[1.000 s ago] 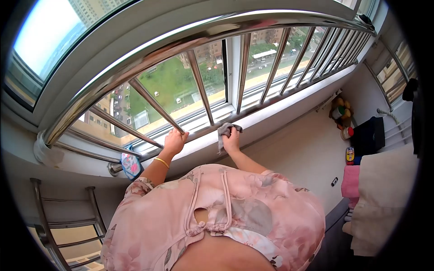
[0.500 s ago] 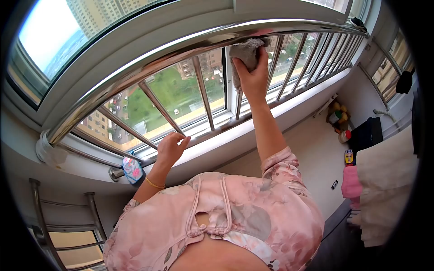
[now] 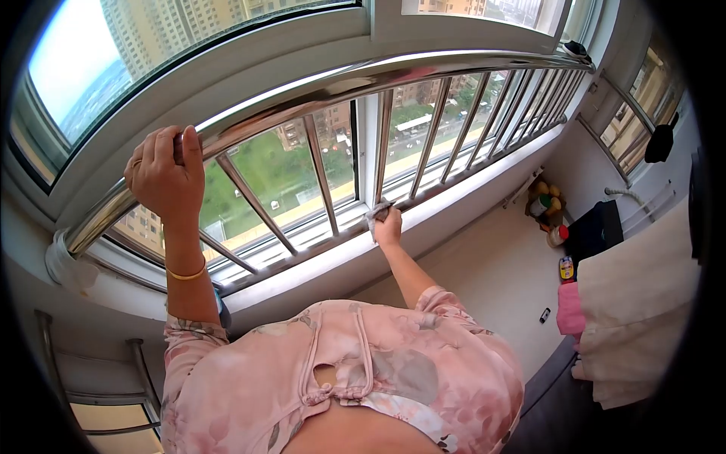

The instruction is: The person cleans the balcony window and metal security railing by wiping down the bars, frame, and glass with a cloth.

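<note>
**Gray cloth [image 3: 375,216] in right hand [image 3: 389,228], left hand [image 3: 168,181] on top rail [image 3: 393,74]**

Nearest, a pink floral blouse [image 3: 408,371] fills the view. Left of it, the forearm mostly hides a blue item [image 3: 224,312], too covered to identify. Farther on, the right hand's fingers pinch the gray cloth against the lower rail [image 3: 310,250]; they cover part of it, so how far it wraps is unclear. The left hand's fingers curl around the top rail, their tips hidden. Farthest, tall buildings [image 3: 170,34] are cut off by the window frame.
</note>
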The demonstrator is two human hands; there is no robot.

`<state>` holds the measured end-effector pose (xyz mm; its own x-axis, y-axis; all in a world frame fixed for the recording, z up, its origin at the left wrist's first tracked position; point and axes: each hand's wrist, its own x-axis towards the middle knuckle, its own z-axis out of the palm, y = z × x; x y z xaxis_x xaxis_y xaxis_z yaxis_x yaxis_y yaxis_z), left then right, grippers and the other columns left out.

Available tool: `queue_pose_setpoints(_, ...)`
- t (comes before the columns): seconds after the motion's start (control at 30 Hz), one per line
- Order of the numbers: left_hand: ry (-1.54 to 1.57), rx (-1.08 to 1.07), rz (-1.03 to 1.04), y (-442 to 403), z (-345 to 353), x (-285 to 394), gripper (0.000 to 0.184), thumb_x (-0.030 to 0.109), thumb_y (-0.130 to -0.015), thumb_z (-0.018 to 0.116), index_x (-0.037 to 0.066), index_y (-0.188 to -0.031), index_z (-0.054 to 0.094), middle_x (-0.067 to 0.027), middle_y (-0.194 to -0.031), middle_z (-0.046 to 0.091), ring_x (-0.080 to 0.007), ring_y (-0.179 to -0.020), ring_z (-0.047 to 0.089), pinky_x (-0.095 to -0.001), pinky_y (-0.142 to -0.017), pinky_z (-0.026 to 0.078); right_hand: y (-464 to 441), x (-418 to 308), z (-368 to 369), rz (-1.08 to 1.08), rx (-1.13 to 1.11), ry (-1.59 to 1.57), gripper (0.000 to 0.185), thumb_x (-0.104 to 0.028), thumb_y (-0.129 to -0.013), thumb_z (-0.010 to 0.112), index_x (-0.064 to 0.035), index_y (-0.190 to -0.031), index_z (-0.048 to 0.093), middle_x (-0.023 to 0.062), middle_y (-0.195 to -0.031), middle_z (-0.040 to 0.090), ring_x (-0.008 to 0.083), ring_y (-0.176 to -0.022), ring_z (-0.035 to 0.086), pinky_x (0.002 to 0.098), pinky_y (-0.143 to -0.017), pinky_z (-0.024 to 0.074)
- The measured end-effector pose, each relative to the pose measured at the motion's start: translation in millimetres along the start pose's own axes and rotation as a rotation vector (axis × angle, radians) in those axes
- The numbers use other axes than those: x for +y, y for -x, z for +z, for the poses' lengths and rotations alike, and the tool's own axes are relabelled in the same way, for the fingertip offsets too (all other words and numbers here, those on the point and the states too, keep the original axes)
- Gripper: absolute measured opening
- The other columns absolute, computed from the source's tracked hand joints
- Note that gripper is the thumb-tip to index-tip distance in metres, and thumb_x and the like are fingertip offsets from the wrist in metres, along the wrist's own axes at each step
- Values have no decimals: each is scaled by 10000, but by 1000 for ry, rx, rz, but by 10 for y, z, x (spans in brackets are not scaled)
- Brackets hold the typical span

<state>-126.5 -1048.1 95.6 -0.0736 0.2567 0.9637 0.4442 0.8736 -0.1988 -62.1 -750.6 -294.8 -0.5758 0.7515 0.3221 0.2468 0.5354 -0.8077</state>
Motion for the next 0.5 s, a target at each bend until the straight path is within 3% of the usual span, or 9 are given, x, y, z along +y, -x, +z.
queue_pose_setpoints(0.07, -20, 8, -32, 14, 42, 2, 280, 361, -878, 542, 122, -754, 617, 7, -768, 655, -177, -748, 630, -306, -743, 424, -228, -234, -392, 47, 197, -296, 403, -134, -749, 649, 26, -1095, 519, 228, -1024, 528, 405, -995, 507, 415, -884, 409)
queue_pose_setpoints(0.13, -41, 63, 1, 10, 71, 8, 281, 362, -881, 524, 124, -761, 613, 3, -767, 647, -178, -728, 621, -306, -736, 415, -704, -566, -1040, -81, 341, -515, 465, -114, -797, 632, 57, -1187, 444, 196, -1105, 504, 320, -1044, 505, 381, -927, 378)
queue_pose_setpoints(0.2, -52, 51, 11, 7, 46, 21, 277, 355, -885, 512, 128, -762, 612, 5, -757, 640, -175, -708, 614, -308, -725, 412, -1315, -877, -1666, -283, 561, -482, 521, -97, -827, 602, 41, -1271, 367, 185, -1207, 450, 294, -1129, 449, 368, -975, 341)
queue_pose_setpoints(0.23, -53, 46, 12, 7, 44, 23, 273, 349, -886, 506, 129, -763, 612, 6, -751, 637, -173, -700, 610, -309, -722, 409, -1505, -1268, -2017, -410, 687, -432, 435, -118, -840, 601, 7, -1213, 414, 115, -1106, 528, 225, -1023, 526, 316, -900, 404)
queue_pose_setpoints(0.33, -62, 43, 13, -6, 45, 18, 262, 333, -887, 495, 133, -764, 612, 8, -738, 629, -167, -683, 600, -311, -712, 404, -2289, -1714, -2662, -784, 638, -176, 294, -120, -794, 607, 18, -1048, 555, 118, -976, 589, 237, -888, 582, 332, -845, 424)
queue_pose_setpoints(0.37, -66, 45, 14, -9, 44, 21, 259, 329, -886, 494, 134, -763, 612, 8, -735, 627, -166, -681, 599, -312, -710, 403, -2408, -1864, -2611, -748, 599, -142, 264, -177, -790, 614, 17, -967, 583, 121, -914, 601, 252, -852, 588, 346, -833, 425)
queue_pose_setpoints(0.4, -68, 46, 15, -9, 44, 34, 255, 325, -885, 493, 135, -763, 612, 8, -732, 626, -164, -679, 597, -312, -708, 402, -2420, -2036, -2503, -711, 559, -104, 269, -233, -787, 621, 17, -887, 612, 124, -852, 614, 267, -815, 594, 359, -820, 426)
queue_pose_setpoints(0.47, -69, 52, 7, -5, 61, 27, 249, 322, -882, 497, 136, -767, 616, 8, -745, 633, -163, -684, 601, -310, -712, 404, -2201, -2532, -2271, -911, 484, -12, 456, -467, -785, 569, -20, -709, 608, 131, -705, 598, 321, -739, 583, 423, -862, 376)
queue_pose_setpoints(0.5, -73, 52, 2, 8, 67, 21, 247, 321, -880, 498, 136, -769, 618, 8, -752, 637, -162, -687, 603, -309, -714, 405, -1996, -2782, -2097, -983, 359, -31, 520, -539, -793, 527, -40, -658, 586, 135, -678, 583, 297, -730, 578, 425, -833, 372)
